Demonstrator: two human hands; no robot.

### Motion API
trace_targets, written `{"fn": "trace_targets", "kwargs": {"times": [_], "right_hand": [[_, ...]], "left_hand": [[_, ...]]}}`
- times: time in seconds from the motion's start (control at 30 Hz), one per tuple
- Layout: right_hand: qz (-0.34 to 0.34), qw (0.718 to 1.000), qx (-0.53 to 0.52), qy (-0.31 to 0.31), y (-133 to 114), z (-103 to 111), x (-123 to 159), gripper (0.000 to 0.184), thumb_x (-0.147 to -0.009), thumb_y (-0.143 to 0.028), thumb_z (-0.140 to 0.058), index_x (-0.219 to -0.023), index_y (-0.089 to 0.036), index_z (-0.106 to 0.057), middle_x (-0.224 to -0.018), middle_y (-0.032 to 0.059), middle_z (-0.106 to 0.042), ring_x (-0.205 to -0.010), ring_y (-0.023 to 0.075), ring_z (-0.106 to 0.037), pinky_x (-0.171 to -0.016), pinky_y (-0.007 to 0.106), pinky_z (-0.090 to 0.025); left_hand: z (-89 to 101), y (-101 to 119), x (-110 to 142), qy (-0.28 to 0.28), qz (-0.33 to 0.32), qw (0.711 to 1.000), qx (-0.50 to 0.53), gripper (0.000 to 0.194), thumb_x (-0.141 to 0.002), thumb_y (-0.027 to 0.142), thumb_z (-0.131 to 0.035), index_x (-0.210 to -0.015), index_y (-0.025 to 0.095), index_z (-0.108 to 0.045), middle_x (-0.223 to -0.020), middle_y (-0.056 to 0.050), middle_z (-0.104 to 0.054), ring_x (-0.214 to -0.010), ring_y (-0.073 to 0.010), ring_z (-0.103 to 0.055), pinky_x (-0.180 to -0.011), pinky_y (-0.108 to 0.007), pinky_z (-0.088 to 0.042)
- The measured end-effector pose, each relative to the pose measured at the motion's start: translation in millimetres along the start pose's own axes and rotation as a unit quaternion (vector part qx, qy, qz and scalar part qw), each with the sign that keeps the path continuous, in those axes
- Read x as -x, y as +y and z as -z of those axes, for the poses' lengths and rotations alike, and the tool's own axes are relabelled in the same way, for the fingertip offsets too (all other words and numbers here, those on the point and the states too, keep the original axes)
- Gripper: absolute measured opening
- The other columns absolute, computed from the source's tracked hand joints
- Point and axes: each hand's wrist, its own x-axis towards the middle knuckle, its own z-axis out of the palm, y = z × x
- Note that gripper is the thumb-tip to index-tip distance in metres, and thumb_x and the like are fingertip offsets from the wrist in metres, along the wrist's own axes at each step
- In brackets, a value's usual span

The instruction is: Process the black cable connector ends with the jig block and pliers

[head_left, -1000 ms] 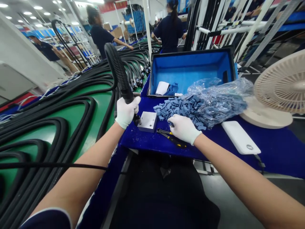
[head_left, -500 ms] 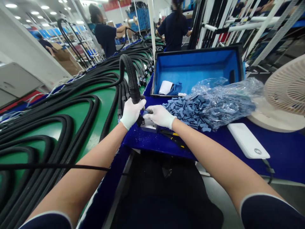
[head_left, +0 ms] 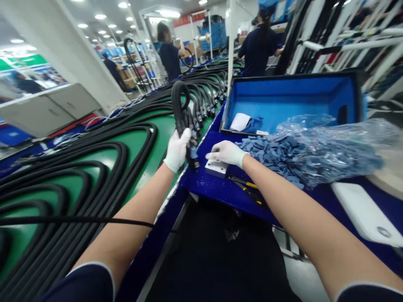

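Observation:
In my left hand (head_left: 178, 147), gloved in white, is a black corrugated hose (head_left: 178, 107). The fingers wrap round it just above its end, and the hose bends in a loop above the hand. Its end fitting (head_left: 194, 156), dark with a blue-grey part, points down over the table's edge. My right hand (head_left: 226, 152), also gloved, is over a small metal block (head_left: 217, 167) with holes in its top. Its fingers reach loosely to the left, with nothing visible in them. Close to its wrist lies a pile of small blue plastic pieces (head_left: 273, 152).
Yellow-and-black pliers (head_left: 248, 191) lie before the block. Behind the pieces stands a blue bin (head_left: 283, 100); a clear plastic bag (head_left: 340, 155) and a white device (head_left: 367, 212) are at right. Black hoses (head_left: 126, 155) cover the green surface at left. Two co-workers stand farther back.
The hose end has come off the metal block and hangs to its left, held in my left hand. My hands have moved apart. The view has turned left.

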Motion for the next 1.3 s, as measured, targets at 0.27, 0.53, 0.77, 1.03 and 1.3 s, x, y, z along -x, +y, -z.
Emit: {"fn": "trace_targets", "kwargs": {"times": [0.27, 0.53, 0.77, 1.03, 1.3], "right_hand": [[0.022, 0.996, 0.083, -0.008, 6, -15, -4, 0.029, -0.080, -0.047, -0.067, -0.086, -0.021, -0.079, -0.083, 0.0048, -0.075, -0.071, 0.0191, -0.066, -0.063, 0.029, -0.046], [0.022, 0.991, 0.127, -0.019, 12, -28, -8, 0.019, -0.085, -0.041, -0.067, -0.087, -0.024, -0.075, -0.083, 0.0092, -0.074, -0.072, 0.0264, -0.065, -0.071, 0.040, -0.045], [-0.017, 0.990, 0.137, -0.016, 2, -27, -6, 0.018, -0.083, -0.044, -0.068, -0.085, -0.027, -0.075, -0.082, 0.0055, -0.075, -0.070, 0.0253, -0.066, -0.070, 0.042, -0.049], [0.175, 0.949, -0.189, -0.179, -112, -99, 67, 0.058, -0.080, -0.040, -0.076, -0.136, -0.026, -0.064, -0.132, 0.0068, -0.069, -0.116, 0.0282, -0.067, -0.103, 0.043, -0.052], [0.120, 0.957, -0.261, -0.030, -126, -160, 96, 0.055, -0.080, -0.025, -0.073, -0.132, -0.026, -0.057, -0.125, 0.0059, -0.068, -0.112, 0.0248, -0.066, -0.104, 0.043, -0.051]], "left_hand": [[228.4, 2, 116, 0.015, 0.222, 0.866, -0.449, 0.077, -0.085, 0.052, -0.058, -0.150, 0.012, -0.045, -0.119, -0.013, -0.072, -0.084, -0.0218, -0.070, -0.076, -0.032, -0.057], [315.2, 34, 262, -0.040, 0.439, 0.691, -0.573, 0.051, -0.059, 0.048, -0.073, -0.095, 0.013, -0.077, -0.096, -0.018, -0.077, -0.100, -0.0393, -0.070, -0.091, -0.045, -0.052], [317.4, 63, 279, -0.032, 0.468, 0.733, -0.492, 0.036, -0.062, 0.048, -0.074, -0.082, 0.018, -0.069, -0.085, -0.006, -0.075, -0.086, -0.0291, -0.071, -0.078, -0.036, -0.055], [235.2, 110, 179, 0.158, 0.157, 0.972, -0.077, 0.028, -0.083, 0.037, -0.071, -0.104, 0.020, -0.065, -0.093, -0.005, -0.066, -0.081, -0.0171, -0.064, -0.079, -0.034, -0.057], [98.9, 74, 130, 0.251, 0.003, 0.964, -0.092, 0.026, -0.089, 0.043, -0.068, -0.098, 0.019, -0.062, -0.085, -0.004, -0.068, -0.078, -0.0164, -0.068, -0.076, -0.030, -0.057]]}}
